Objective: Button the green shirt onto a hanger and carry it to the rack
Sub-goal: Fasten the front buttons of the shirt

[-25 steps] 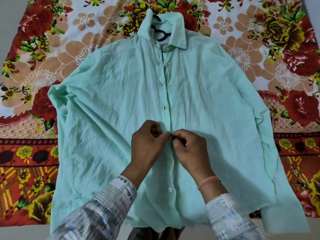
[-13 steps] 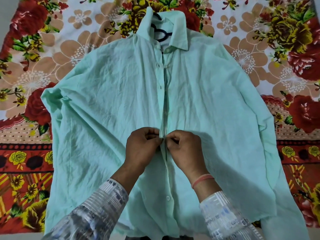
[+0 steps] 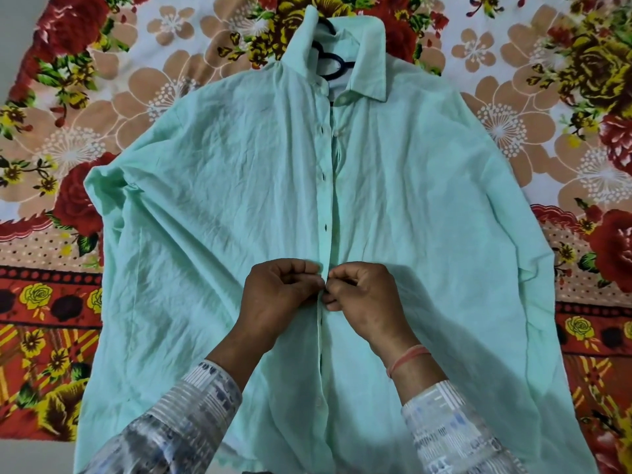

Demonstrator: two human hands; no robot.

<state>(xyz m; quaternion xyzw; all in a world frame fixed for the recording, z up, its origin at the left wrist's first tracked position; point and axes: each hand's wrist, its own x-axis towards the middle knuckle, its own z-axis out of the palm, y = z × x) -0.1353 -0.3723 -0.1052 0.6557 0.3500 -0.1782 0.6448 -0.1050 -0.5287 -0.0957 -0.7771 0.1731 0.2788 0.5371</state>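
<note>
1. Head view, where things lie: your green shirt [image 3: 239, 200] is spread front-up on the floral bedsheet [image 3: 68, 107]. The dark hanger [image 3: 333, 63] is already inside it, and its hook shows through the open collar [image 3: 369, 73].
2. Head view, your hands: your left hand [image 3: 277, 299] and right hand [image 3: 362, 302] meet at the front placket [image 3: 325, 206], about halfway down. Both have curled fingers pinching the cloth edges, the thumbs and fingertips touching across the seam. The button itself is hidden between them.
3. Head view, what looks done: the hanger is in and the two fronts are drawn together. You appear to be working one middle button.
4. Head view, what looks left: above your hands the buttonholes show as dark slits with nothing through them. One upper button [image 3: 337, 133] sits just beside its hole, so the top seems unfastened. A lower button [image 3: 319, 401] shows below your hands; you cannot tell from here whether it is through.
5. No rack is in view, so the lift and the carry both remain. By my judgement you are under halfway.
</note>
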